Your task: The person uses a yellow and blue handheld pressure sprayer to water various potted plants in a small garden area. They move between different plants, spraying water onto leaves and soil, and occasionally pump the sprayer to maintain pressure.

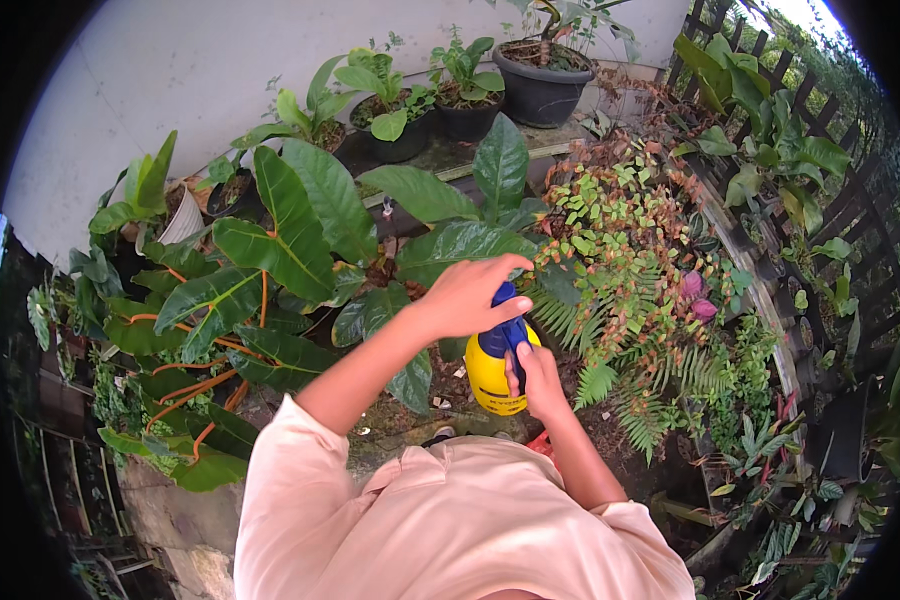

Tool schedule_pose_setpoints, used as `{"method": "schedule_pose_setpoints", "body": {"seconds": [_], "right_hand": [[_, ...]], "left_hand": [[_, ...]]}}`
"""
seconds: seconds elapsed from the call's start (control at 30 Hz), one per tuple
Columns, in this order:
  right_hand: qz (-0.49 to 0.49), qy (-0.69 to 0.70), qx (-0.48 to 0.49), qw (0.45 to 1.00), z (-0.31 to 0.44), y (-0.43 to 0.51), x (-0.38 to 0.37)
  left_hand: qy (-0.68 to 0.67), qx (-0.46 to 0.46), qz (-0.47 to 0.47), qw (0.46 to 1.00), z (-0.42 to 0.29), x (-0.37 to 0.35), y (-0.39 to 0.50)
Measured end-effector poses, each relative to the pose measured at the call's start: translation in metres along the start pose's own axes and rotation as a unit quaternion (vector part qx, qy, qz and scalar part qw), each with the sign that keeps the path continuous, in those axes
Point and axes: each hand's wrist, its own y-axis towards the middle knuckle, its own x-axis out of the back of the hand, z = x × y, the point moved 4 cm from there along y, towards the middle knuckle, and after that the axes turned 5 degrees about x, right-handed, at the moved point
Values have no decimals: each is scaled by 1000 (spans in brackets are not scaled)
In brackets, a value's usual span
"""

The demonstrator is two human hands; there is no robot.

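Observation:
A yellow hand-pump pressure sprayer (487, 375) with a dark blue head is held upright in front of my body, with dark lettering low on its side. My right hand (536, 379) is wrapped around its blue handle. Over the top lies my left hand (469, 296), the blue pump knob (504, 291) between thumb and fingers. Those fingers reach forward, and the palm's contact is partly hidden. Just beyond the sprayer spreads a broad-leaved plant (450, 251) with glossy dark green leaves.
Potted plants stand on a ledge (562, 142) along the white wall (195, 67), including a large black pot (544, 90). An orange-stemmed plant (270, 255) fills the left. Ferns (645, 375) and a partly browned shrub (607, 225) grow at right, near a lattice fence (825, 112).

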Motion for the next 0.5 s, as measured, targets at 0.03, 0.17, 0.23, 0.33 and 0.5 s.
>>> {"method": "schedule_pose_setpoints", "body": {"seconds": [0.03,0.17,0.23,0.33,0.5], "right_hand": [[1,20,-13,1000,-6,-5,1],[-45,43,-61,996,-30,-24,5],[-73,33,-76,994,-41,-32,11],[-110,34,-86,990,-53,-44,20],[-125,13,-81,989,-60,-59,27]], "left_hand": [[-109,37,-73,991,15,-11,-13],[-345,251,-216,878,97,-107,-67],[-431,298,-76,848,82,-140,-70],[-486,341,-11,805,50,-157,-65],[-564,360,13,743,42,-174,-50]]}}
